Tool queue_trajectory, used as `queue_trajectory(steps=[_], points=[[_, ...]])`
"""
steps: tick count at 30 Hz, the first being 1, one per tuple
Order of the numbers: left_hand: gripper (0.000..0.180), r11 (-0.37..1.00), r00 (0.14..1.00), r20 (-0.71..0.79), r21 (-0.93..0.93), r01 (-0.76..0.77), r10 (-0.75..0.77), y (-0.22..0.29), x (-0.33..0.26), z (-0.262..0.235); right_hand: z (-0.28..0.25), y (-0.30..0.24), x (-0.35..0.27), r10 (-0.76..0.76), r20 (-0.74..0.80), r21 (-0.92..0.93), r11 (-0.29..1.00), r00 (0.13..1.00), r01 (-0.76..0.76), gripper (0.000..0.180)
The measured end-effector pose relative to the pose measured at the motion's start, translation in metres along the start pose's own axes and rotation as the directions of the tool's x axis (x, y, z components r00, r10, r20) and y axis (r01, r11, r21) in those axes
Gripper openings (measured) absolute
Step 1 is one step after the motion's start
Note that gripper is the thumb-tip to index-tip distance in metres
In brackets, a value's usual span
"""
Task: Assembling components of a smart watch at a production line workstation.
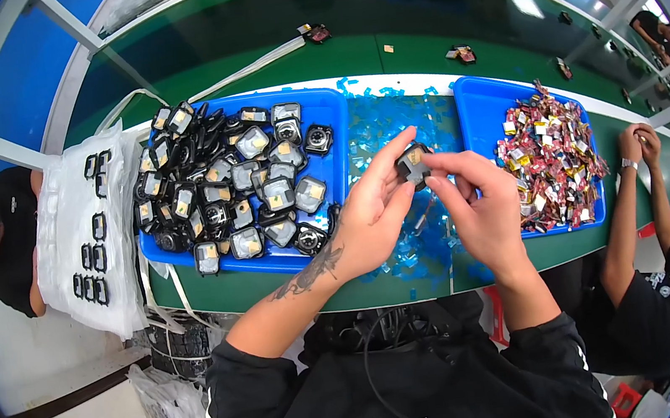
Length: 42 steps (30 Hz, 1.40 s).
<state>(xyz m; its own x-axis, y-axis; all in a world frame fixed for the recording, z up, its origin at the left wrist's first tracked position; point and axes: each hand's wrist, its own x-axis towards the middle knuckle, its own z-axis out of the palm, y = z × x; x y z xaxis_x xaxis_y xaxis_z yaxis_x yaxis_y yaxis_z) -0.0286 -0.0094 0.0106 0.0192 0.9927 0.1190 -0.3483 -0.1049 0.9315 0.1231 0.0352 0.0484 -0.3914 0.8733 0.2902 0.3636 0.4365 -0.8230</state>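
A small black square watch case [412, 163] with a grey and tan inner face is up over the table between my hands. My left hand [376, 214] is closed around its left side, fingers behind it and thumb beneath. On its right edge, the thumb and forefinger of my right hand [482, 200] pinch together; whether a small piece sits between them is hidden. To the left, a blue tray [331, 116] is heaped with similar watch cases [252, 142]. Another blue tray [469, 102] at right holds a pile of small red, yellow and white electronic parts [548, 155].
Blue film scraps [410, 262] litter the green table [345, 288] between the trays. White foam sheets [72, 235] with several watch cases lie at far left. Beyond a white ledge, a green conveyor [364, 44] carries scattered parts. A co-worker's hands [638, 142] are at right; another person [5, 244] sits left.
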Motion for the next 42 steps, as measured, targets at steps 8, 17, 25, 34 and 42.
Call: queue_trajectory(steps=[8,17,25,34,42], points=[[0.047,0.999,0.998,0.052,0.013,0.032,-0.033,-0.004,-0.001,-0.001,0.002,-0.002,0.003,-0.101,-0.049,-0.117,0.989,0.994,0.094,0.013],[0.047,0.998,0.997,0.05,-0.024,0.061,-0.06,-0.005,-0.003,0.002,0.004,0.005,0.003,-0.082,-0.058,-0.05,0.996,0.995,0.079,0.013],[0.046,0.998,0.996,0.077,0.008,0.054,-0.055,-0.005,-0.004,0.001,0.005,0.005,0.003,-0.206,-0.082,-0.187,0.964,0.975,0.188,0.013],[0.044,0.998,0.986,0.165,0.056,-0.043,0.033,0.001,-0.005,0.004,0.004,0.002,-0.002,-0.123,-0.195,-0.051,0.992,0.973,0.116,0.029],[0.046,0.99,0.988,0.07,-0.038,-0.138,0.141,-0.004,0.0,0.005,-0.005,0.019,-0.016,0.203,-0.029,0.549,0.822,0.979,-0.154,0.038]])
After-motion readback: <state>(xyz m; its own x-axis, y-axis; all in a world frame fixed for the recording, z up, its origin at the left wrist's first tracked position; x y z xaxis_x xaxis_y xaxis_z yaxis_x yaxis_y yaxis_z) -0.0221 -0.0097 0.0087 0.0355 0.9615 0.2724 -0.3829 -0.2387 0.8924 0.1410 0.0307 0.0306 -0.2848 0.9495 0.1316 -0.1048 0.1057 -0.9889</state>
